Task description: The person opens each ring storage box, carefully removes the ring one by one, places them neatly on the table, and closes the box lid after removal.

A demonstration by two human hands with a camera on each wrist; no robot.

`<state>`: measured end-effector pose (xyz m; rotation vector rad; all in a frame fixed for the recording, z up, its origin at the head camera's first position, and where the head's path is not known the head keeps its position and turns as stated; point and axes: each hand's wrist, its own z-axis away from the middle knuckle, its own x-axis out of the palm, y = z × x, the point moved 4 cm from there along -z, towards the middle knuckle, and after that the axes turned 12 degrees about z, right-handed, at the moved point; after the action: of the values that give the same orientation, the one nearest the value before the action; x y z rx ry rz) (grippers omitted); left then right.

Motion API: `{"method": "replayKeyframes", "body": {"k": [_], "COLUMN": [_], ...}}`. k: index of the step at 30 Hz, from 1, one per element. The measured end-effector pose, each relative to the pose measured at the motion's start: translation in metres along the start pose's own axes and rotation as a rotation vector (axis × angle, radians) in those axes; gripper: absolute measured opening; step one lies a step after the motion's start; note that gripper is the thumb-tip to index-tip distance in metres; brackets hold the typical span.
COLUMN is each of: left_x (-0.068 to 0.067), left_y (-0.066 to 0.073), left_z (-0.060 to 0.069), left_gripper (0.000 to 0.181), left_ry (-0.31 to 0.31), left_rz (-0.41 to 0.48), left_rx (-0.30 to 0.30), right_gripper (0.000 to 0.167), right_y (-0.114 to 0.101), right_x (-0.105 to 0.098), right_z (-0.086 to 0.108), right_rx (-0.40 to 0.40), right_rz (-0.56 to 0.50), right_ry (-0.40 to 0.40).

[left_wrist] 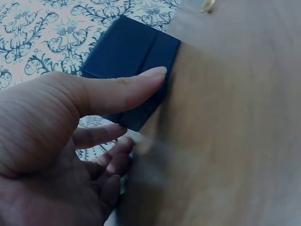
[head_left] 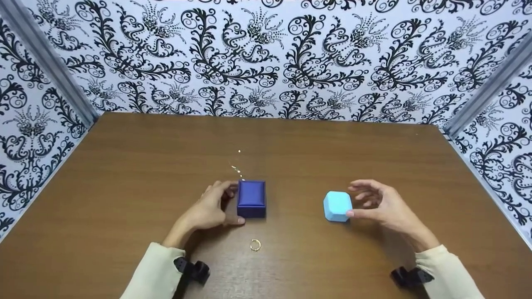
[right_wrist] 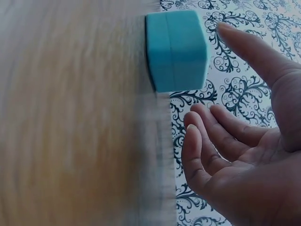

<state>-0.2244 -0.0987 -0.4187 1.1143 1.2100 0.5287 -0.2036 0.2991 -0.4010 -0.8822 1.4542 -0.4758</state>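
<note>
My left hand (head_left: pixel 210 207) is around the left side of a closed dark blue jewelry box (head_left: pixel 252 196). In the left wrist view the thumb (left_wrist: pixel 127 92) lies across the box's lower part, and the forefinger reaches its back corner. A small closed turquoise ring box (head_left: pixel 337 206) sits on the table at the right. Beside it my right hand (head_left: pixel 382 207) is spread, thumb tip close to the near right corner, fingers apart from the box. Whether that thumb touches, I cannot tell. A gold ring (head_left: pixel 255 245) lies in front of the blue box.
A thin chain-like piece with small shiny bits (head_left: pixel 236 169) lies behind the blue box. The brown wooden table (head_left: pixel 291 261) ends at patterned walls (head_left: pixel 266 62) at the back and both sides. Black bands with small mounts (head_left: pixel 193 270) sit on both wrists.
</note>
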Motion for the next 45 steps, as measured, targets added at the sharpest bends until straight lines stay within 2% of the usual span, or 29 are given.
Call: {"method": "replayKeyframes", "body": {"k": [4,9,13,18,21,24,28,33,39,45], "left_x": [-0.007,-0.015,-0.012,0.005,0.022,0.042,0.070,0.098,0.123,0.143], "left_y": [0.009,0.029,0.050,0.080,0.094,0.103,0.110,0.111,0.110,0.105], "left_z": [0.001,0.005,0.005,-0.001,-0.006,-0.014,-0.025,-0.037,-0.050,-0.064], "left_gripper": [0.090,0.089,0.086,0.080,0.074,0.070,0.067,0.069,0.070,0.071], "left_ry": [-0.005,0.055,0.101,0.118,0.094,0.049,-0.028,-0.095,-0.109,-0.102], "left_rz": [0.000,-0.014,-0.018,-0.040,-0.041,-0.053,-0.093,-0.134,-0.162,-0.233], "left_rx": [0.016,0.030,0.090,0.231,0.312,0.355,0.316,0.226,0.193,0.165], "right_gripper": [0.067,0.068,0.070,0.073,0.074,0.074,0.073,0.070,0.061,0.058], "right_y": [0.006,0.009,0.010,0.012,0.012,0.013,0.013,0.012,0.012,0.013], "right_x": [0.002,0.005,0.007,0.010,0.013,0.014,0.017,0.019,0.021,0.021], "right_z": [0.000,-0.001,-0.002,-0.003,-0.003,-0.004,-0.004,-0.003,-0.003,-0.003], "right_rx": [0.026,0.020,0.004,-0.007,-0.016,-0.025,-0.043,-0.072,-0.105,-0.106], "right_rz": [-0.008,0.030,0.096,0.180,0.205,0.219,0.224,0.244,0.274,0.268], "right_ry": [-0.053,-0.114,-0.126,-0.124,-0.118,-0.113,-0.109,-0.099,-0.083,-0.082]}}
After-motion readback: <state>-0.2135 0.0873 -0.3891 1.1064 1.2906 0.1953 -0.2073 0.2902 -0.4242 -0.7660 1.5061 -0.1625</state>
